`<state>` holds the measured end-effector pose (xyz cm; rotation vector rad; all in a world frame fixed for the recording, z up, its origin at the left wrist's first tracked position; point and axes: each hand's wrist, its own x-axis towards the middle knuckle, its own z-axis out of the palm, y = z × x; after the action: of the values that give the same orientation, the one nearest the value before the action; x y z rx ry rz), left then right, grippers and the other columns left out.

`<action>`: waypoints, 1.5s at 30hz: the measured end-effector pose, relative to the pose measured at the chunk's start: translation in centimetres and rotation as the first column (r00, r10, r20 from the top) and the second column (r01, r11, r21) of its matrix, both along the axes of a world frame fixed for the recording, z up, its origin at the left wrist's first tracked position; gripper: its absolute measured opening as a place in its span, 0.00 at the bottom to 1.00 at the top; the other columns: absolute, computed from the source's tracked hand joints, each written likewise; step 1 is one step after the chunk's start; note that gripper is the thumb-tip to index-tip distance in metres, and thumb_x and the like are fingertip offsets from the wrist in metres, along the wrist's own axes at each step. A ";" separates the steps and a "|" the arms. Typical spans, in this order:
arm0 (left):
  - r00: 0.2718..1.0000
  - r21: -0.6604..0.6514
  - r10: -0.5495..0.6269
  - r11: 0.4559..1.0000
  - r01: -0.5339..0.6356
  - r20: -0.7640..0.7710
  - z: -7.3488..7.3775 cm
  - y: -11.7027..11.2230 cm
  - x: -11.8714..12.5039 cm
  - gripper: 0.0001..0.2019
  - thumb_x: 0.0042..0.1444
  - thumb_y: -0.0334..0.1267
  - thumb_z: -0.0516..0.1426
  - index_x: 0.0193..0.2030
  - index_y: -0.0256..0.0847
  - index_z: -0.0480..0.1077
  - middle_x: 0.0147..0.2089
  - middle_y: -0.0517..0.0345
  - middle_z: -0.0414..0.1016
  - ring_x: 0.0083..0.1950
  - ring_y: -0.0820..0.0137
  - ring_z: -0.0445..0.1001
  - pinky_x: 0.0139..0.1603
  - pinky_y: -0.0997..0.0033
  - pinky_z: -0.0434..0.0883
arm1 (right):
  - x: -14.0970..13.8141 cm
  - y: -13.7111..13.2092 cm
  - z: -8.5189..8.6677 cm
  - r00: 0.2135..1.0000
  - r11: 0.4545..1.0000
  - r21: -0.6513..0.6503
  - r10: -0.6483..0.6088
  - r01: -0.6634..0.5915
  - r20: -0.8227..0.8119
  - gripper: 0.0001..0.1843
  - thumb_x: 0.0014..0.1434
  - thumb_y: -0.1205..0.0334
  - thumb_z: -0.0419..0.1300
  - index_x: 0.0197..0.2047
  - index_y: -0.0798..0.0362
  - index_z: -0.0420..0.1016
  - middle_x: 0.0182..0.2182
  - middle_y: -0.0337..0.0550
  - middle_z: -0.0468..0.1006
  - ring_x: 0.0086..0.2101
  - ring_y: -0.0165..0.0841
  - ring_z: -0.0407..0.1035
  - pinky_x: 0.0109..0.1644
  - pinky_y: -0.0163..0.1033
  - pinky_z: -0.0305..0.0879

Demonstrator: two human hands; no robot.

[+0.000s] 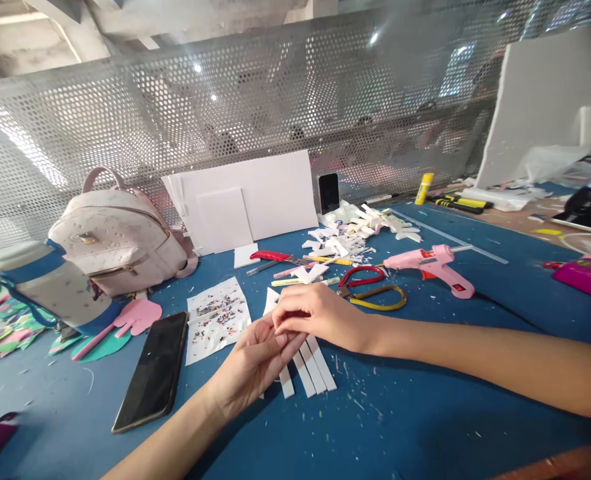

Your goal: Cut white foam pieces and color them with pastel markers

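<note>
My left hand (252, 363) lies palm up on the blue table, fingers stretched under several white foam strips (311, 370) that fan out toward me. My right hand (318, 313) comes in from the right and rests on top of the strips, fingers curled and pressing them against my left fingers. The far ends of the strips are hidden under my right hand.
A black phone (154, 373) lies left of my hands, beside a sheet with confetti bits (216, 317). Behind are scissors (370, 288), a pink glue gun (432, 265), a red cutter (272, 259), foam scraps (355, 233), white boards (255, 197), a pale backpack (118, 233) and a bottle (50, 283).
</note>
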<state>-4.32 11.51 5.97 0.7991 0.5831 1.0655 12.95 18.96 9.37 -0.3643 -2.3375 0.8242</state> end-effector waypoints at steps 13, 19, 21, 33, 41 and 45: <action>0.989 -0.100 0.133 0.987 -0.126 0.066 -0.9 -0.2 0.0 0.07 0.58 0.38 0.63 0.41 0.38 0.74 0.44 0.57 0.76 0.48 0.71 0.76 0.62 0.71 0.69 | -0.7 -0.9 -1.6 0.996 0.993 0.110 0.057 -0.049 -0.070 0.06 0.64 0.69 0.61 0.35 0.52 0.78 0.39 0.43 0.79 0.40 0.34 0.72 0.45 0.40 0.69; 0.990 -0.141 0.116 0.984 -0.104 0.079 -1.1 -0.5 0.0 0.06 0.59 0.40 0.61 0.38 0.40 0.73 0.43 0.58 0.77 0.48 0.72 0.76 0.67 0.67 0.65 | -1.0 -1.1 -2.2 0.991 0.995 0.094 0.042 -0.031 -0.125 0.05 0.62 0.71 0.63 0.34 0.53 0.77 0.37 0.43 0.80 0.38 0.33 0.73 0.44 0.38 0.69; 0.992 -0.131 0.110 0.986 -0.100 0.068 -1.0 -0.5 0.2 0.06 0.60 0.40 0.61 0.38 0.40 0.73 0.43 0.58 0.77 0.52 0.70 0.76 0.69 0.64 0.63 | -1.1 -1.2 -2.3 0.987 0.997 0.075 0.031 -0.020 -0.157 0.05 0.61 0.71 0.64 0.33 0.53 0.77 0.35 0.42 0.80 0.37 0.32 0.73 0.43 0.37 0.69; 0.888 0.259 0.360 0.921 -0.290 -0.285 0.3 -0.4 -0.8 0.19 0.66 0.49 0.56 0.59 0.44 0.70 0.56 0.52 0.76 0.56 0.64 0.75 0.59 0.65 0.71 | -1.2 -0.7 -1.5 0.959 0.882 -0.471 -0.153 0.023 -0.239 0.10 0.54 0.67 0.70 0.31 0.54 0.71 0.28 0.35 0.73 0.29 0.26 0.69 0.34 0.32 0.68; 0.685 0.615 0.604 0.736 -0.284 -0.406 0.6 0.1 -2.1 0.02 0.57 0.33 0.65 0.35 0.42 0.81 0.34 0.57 0.78 0.33 0.74 0.74 0.36 0.76 0.73 | -1.3 0.4 -2.1 0.960 0.717 -0.694 -0.140 -0.069 -0.241 0.18 0.44 0.64 0.77 0.30 0.54 0.71 0.25 0.36 0.77 0.28 0.28 0.72 0.36 0.34 0.69; 0.671 0.650 0.598 0.726 -0.223 -0.438 0.8 -0.1 -2.1 0.04 0.57 0.34 0.64 0.36 0.45 0.82 0.32 0.57 0.77 0.33 0.73 0.74 0.35 0.75 0.73 | -1.2 0.3 -2.0 0.973 0.671 -0.739 -0.121 -0.066 -0.197 0.21 0.41 0.60 0.78 0.29 0.54 0.70 0.24 0.35 0.77 0.27 0.27 0.72 0.34 0.33 0.68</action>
<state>-6.43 11.42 6.77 1.6312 1.1065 1.4437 11.74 19.25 7.40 -0.5988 -1.6663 1.7056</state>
